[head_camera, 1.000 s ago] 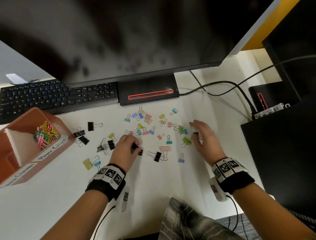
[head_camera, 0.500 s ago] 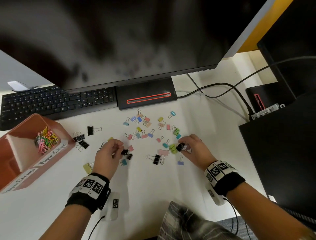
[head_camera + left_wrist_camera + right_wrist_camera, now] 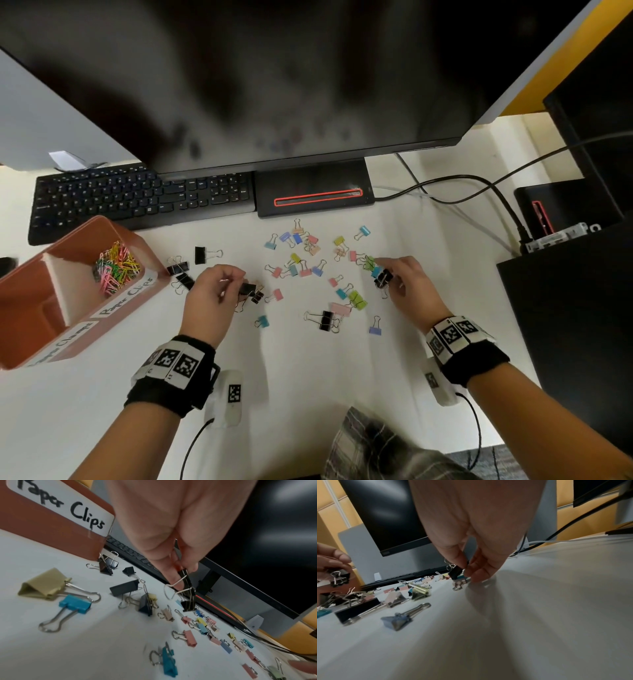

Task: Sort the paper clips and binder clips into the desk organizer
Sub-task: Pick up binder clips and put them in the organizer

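I can't read the desk organizer's (image 3: 102, 318) nearer label; its left end is cut off. My left hand (image 3: 209, 301) hides part of its black clips (image 3: 251, 291).

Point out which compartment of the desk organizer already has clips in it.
The far compartment of the desk organizer, labelled "Paper Clips", holds a heap of coloured paper clips. The nearer compartment looks empty.

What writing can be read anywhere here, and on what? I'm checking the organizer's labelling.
"Paper Clips": handwritten on the white label on the desk organizer, at the compartment holding paper clips.
Second label on the organizer: too blurred to read.
Keyboard keys: too small to read.
Wristband markers: square code patterns, no words.
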`<state>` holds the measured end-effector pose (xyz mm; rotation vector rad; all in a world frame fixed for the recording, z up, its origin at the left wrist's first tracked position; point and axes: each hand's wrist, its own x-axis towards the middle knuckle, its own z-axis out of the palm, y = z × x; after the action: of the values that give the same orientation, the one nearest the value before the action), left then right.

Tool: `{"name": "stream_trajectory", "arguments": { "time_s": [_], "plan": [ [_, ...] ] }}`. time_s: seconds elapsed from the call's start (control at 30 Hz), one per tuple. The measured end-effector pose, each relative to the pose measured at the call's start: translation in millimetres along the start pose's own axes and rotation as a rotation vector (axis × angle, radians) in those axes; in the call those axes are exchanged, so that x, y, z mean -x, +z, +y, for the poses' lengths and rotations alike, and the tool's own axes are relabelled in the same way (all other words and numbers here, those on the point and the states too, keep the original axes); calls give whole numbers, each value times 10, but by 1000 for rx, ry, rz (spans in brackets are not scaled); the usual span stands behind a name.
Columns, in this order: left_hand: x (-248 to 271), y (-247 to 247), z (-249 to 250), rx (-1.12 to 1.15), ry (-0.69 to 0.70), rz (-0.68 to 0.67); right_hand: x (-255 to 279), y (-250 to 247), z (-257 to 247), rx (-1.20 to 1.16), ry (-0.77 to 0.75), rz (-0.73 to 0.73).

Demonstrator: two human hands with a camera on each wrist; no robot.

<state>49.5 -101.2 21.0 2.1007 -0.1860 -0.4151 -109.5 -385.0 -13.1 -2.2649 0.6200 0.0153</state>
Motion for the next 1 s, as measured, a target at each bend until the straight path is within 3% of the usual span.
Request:
{"name": "stream_trajectory", "arguments": {
  "time_s": [0.1,0.27,0.33,0.43,0.57,0.63,0.73,0.87,1.0],
  "plan": [
    [48,41,15,-3,-5,-12,-13,22,-46,29,-35,-21],
    [61,82,-139,-124,44,-132,-152,100,-218,252,-97,121],
    [59,83,-206,-259,41,-172,-250,162,-385,199,-157,51],
    [103,91,-252,-373,32,-197,-409,327,-654,115,-204,-176],
    [160,67,-291,-392,90,-221,-542,565,-879,314,-187,-456],
    [166,10,-291,-394,149,-170,-522,627,-913,396,-211,-489],
    [184,-168,-281,-463,200,4,-393,627,-959,397,-268,-403],
    [246,-476,-362,-534,38,145,-203,679,-1062,269,-311,-347],
    [289,-612,-662,-571,-107,-13,-152,968,-1270,351,-344,-490]
  ]
}}
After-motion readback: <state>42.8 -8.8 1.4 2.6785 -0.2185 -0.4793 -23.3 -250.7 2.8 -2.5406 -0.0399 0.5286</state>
